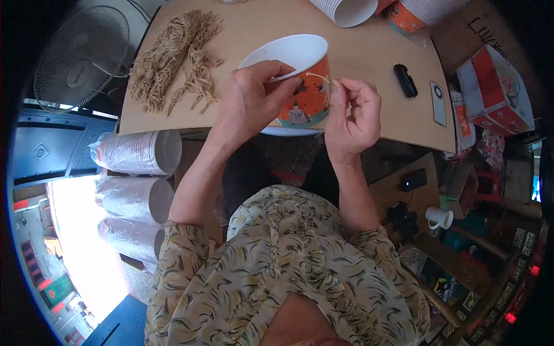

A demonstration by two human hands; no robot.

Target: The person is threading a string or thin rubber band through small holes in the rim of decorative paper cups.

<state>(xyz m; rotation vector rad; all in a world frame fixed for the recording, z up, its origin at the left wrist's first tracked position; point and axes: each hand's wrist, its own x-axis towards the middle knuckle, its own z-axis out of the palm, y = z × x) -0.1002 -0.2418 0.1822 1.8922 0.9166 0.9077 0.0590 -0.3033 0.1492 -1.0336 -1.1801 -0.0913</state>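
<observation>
An orange printed paper bucket [295,116] with a white inside is tilted over the table's near edge. My left hand [249,97] grips its rim, with the thumb on the outer wall and the fingers reaching inside. At the bucket's right side, my right hand [355,118] pinches a thin tan cord [317,75] between thumb and forefinger. The cord lies against the printed wall; whether it passes through the wall cannot be made out. A tangled pile of similar tan cords [173,57] lies on the table to the left.
Stacked paper buckets [412,17] stand at the table's far right, near a black handheld object [405,81] and a phone [438,102]. Wrapped bucket stacks [130,153] lie below left, beside a fan [81,72]. A red-and-white carton [497,89] sits right; a white mug [440,218] is lower.
</observation>
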